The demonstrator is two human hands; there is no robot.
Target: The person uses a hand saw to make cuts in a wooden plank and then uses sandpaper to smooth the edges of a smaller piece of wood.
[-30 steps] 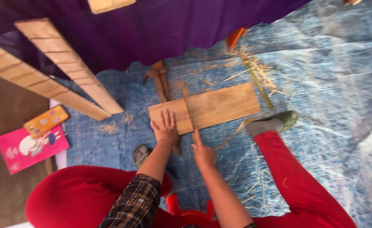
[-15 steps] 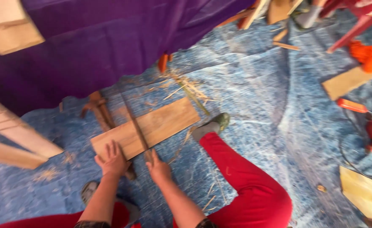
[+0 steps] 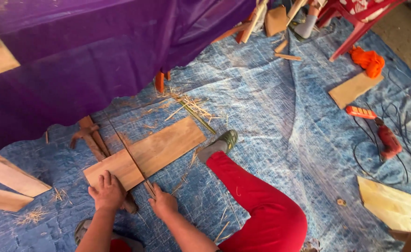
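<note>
Two hands: left (image 3: pixel 106 191) flat on plank (image 3: pixel 149 151); right (image 3: pixel 163 204) pinches a thin strip (image 3: pixel 133 161), its near end hidden.

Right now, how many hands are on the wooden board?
2. The left hand presses flat on the near end of the board. The right hand is beside it at the board's near edge, holding a thin stick laid across it.

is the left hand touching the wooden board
Touching: the head view shows the left hand lying flat with its fingers on the near end of the wooden board.
</note>
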